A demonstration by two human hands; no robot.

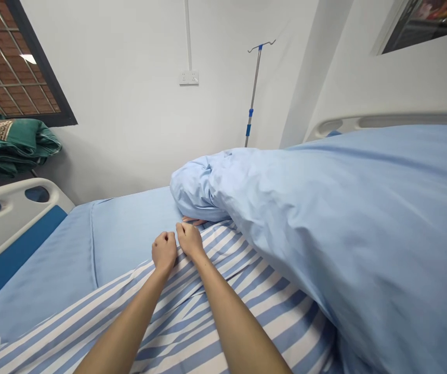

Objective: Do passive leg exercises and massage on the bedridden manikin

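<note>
My left hand (165,251) is closed in a fist at the far edge of the blue-and-white striped cloth (184,317), which looks like clothing. Close beside it, my right hand (191,241) is also curled shut, its knuckles towards the wall. Whatever the fingers may hold is hidden behind the fists. Just beyond my right hand, the fingers of another person's hand (193,221) show below the edge of a light blue quilt (278,192). The quilt is bunched over the right part of the striped cloth.
A light blue sheet (130,223) covers the bed. Bed end boards stand at left (48,189) and back right (398,120). A drip stand (255,88) is near the wall, under which the bed lies. Green folded fabric (16,148) hangs below the barred window (9,67).
</note>
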